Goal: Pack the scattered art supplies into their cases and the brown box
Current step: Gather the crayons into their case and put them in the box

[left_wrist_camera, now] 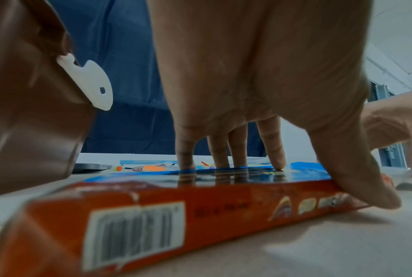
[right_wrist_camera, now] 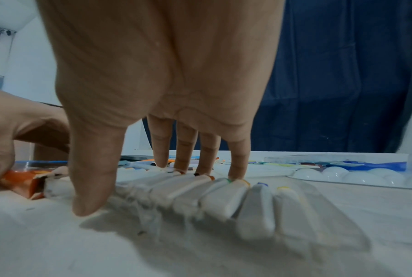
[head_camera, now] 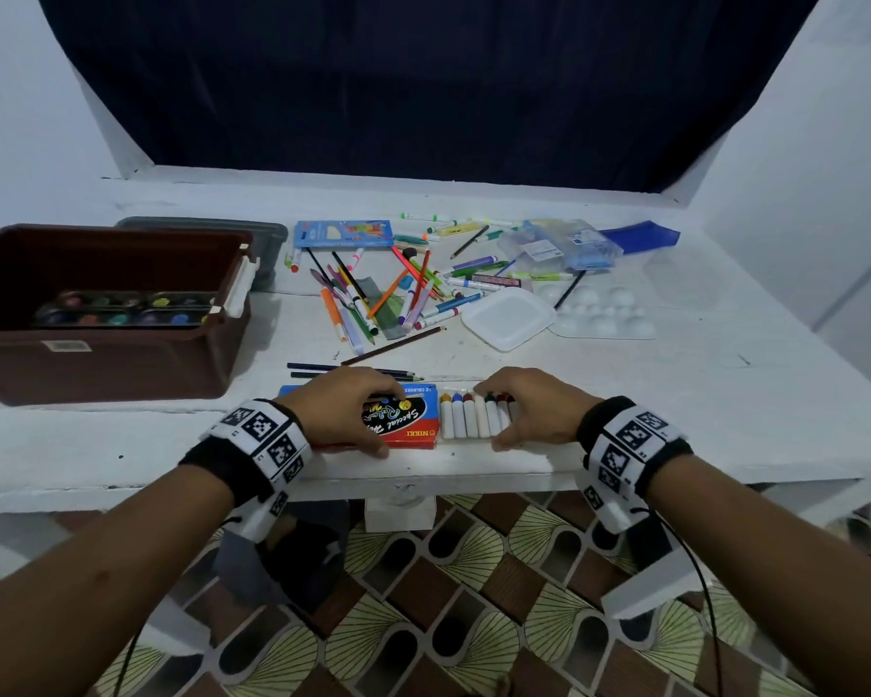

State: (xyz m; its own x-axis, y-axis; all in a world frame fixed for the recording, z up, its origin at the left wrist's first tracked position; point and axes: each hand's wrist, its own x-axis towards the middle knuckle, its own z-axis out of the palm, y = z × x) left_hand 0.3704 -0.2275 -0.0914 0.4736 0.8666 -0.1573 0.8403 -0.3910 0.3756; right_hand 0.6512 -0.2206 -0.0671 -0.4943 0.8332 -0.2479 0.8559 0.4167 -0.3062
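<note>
At the tabletop's (head_camera: 675,394) near edge, the left hand (head_camera: 340,412) clamps the red crayon box (head_camera: 406,425) while the right hand (head_camera: 529,412) grips the protruding tray of paint sticks (head_camera: 473,420), probably best slid in level so no stick snags.

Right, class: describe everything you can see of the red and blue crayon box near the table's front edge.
The crayon box is a flat cardboard carton, red and blue with a black printed panel and a barcode on its near side. It lies flat on the white table. The left hand grips it, thumb on the near side. A tray of crayons sticks out of its right end, under the right hand.
</note>
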